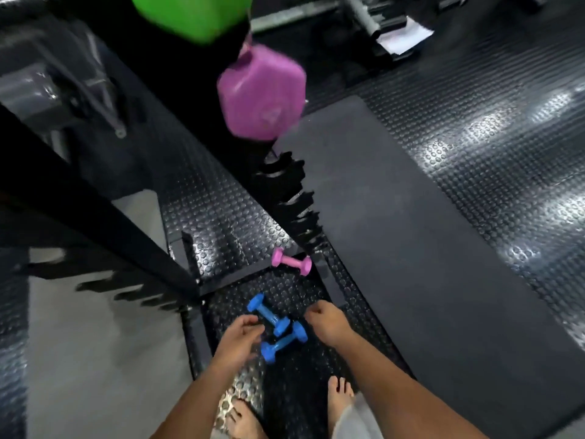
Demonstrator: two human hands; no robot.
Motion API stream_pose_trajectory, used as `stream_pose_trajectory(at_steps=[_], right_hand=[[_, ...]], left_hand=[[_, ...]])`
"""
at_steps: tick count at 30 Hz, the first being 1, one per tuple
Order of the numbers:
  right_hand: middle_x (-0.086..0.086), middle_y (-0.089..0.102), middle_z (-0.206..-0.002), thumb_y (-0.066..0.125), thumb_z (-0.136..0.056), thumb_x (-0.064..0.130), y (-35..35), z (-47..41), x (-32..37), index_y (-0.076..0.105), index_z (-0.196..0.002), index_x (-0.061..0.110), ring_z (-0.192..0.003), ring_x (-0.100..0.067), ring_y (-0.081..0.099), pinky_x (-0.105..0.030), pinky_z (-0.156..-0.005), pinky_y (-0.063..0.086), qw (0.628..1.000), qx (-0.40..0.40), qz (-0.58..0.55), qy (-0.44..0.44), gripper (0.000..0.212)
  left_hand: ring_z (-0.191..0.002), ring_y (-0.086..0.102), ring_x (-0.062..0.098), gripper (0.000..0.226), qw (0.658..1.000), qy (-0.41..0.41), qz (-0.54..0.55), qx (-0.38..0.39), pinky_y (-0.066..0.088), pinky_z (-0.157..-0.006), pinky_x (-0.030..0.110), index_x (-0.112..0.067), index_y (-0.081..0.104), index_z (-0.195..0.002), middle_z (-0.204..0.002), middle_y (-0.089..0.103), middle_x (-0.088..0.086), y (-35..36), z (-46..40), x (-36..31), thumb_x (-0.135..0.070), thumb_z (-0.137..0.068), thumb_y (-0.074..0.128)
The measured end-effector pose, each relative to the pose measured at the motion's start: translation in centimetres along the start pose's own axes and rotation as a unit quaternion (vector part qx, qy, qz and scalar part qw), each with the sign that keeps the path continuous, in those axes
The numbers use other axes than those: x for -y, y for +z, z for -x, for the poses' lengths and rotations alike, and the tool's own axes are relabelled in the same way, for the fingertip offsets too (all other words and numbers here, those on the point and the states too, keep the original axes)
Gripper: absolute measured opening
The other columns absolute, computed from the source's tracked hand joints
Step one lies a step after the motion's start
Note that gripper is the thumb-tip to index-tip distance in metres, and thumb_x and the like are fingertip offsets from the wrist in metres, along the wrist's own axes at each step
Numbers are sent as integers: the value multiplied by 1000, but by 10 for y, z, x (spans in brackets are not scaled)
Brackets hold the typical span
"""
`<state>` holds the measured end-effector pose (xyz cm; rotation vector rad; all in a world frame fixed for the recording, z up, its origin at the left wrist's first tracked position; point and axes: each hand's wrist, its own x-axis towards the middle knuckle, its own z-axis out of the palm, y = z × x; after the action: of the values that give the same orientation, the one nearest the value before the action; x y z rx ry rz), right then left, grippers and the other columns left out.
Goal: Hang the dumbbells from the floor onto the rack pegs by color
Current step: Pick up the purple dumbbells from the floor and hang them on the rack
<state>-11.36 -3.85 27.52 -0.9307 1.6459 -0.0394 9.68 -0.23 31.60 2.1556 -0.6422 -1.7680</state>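
Two blue dumbbells lie crossed on the studded floor inside the rack base: one (268, 314) farther, one (284, 343) nearer. My left hand (241, 335) hovers at their left with curled fingers, holding nothing I can see. My right hand (327, 321) hangs just right of them, fingers loosely curled. A small pink dumbbell (292, 262) lies farther back on the floor. Close to the camera, a pink dumbbell (262, 93) and a green one (193, 14) hang on the black rack's pegs (291, 191).
A dark foam mat (411, 223) lies to the right of the rack. The rack's black slanted post (95, 198) crosses the left side. My bare feet (338, 397) stand at the rack base. Gym equipment and a white paper (405, 34) sit at the back.
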Motion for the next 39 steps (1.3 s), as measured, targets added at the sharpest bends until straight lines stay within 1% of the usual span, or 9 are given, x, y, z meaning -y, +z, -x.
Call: stream_pose_trajectory(at_steps=[3,6,10,12,15,21,27,32,39], right_hand=[[-9,70,-111,61,-94,28,32,-67,-1,65,-104,17,-106,-26,66,-28,-85,48,999,2,29,-16,16],[-11,69,-116,61,-88,30,66,-152,-13,60,-111,17,-106,-31,68,-38,-92,55,997,-13,71,-27,26],[-17,53,-139,62,-84,28,90,-257,-37,47,-139,14,-121,-41,59,-45,-102,51,975,-86,190,-72,58],[-15,51,-138,63,-87,19,93,-304,-42,49,-139,17,-122,-37,58,-41,-100,53,964,-134,199,-117,55],[-12,65,-120,62,-86,15,90,-345,-39,55,-128,15,-112,-34,62,-42,-95,56,953,-174,204,-138,43],[-11,66,-117,65,-86,15,87,-347,-42,55,-130,14,-110,-33,63,-37,-93,54,950,-163,223,-144,45],[-5,62,-130,69,-86,42,93,-375,-23,37,-141,28,-128,-33,53,-51,-104,38,924,-122,350,-97,65],[-1,59,-135,73,-81,44,93,-385,-22,33,-143,37,-135,-34,47,-62,-109,26,919,-86,376,-79,74],[-1,69,-115,64,-89,39,98,-402,-27,51,-122,25,-112,-28,65,-51,-106,40,886,-135,420,-143,38]], left_hand=[[-86,64,17,22,1000,17,-21,-5,48,-64,32,-25,62,-112,-111,71,3,2,-73,24,-22,-92,71],[-112,64,19,49,991,80,-103,-17,50,-95,35,-27,63,-121,-133,65,6,12,-165,63,-35,-75,80],[-158,-2,27,104,890,121,-438,36,14,-123,54,-30,10,-162,-170,-8,-4,38,-273,113,-57,-82,70],[-151,-31,33,114,850,79,-518,54,1,-119,66,-33,-11,-161,-159,-40,-3,49,-321,141,-64,-82,65],[-138,-48,41,111,830,73,-550,50,-1,-119,67,-31,-7,-161,-146,-58,6,72,-356,166,-65,-83,64],[-154,-24,31,82,833,130,-538,-3,6,-121,65,-36,15,-160,-161,-40,0,56,-330,183,-57,-92,56],[-154,-24,32,81,791,139,-595,26,6,-122,66,-34,9,-161,-161,-41,2,46,-335,188,-49,-96,54],[-155,-20,34,71,823,123,-554,31,9,-123,62,-32,29,-157,-163,-37,3,52,-327,183,-44,-94,58],[-157,4,33,43,861,108,-496,47,18,-124,58,-10,61,-125,-163,-35,10,66,-321,170,-38,-94,62]])
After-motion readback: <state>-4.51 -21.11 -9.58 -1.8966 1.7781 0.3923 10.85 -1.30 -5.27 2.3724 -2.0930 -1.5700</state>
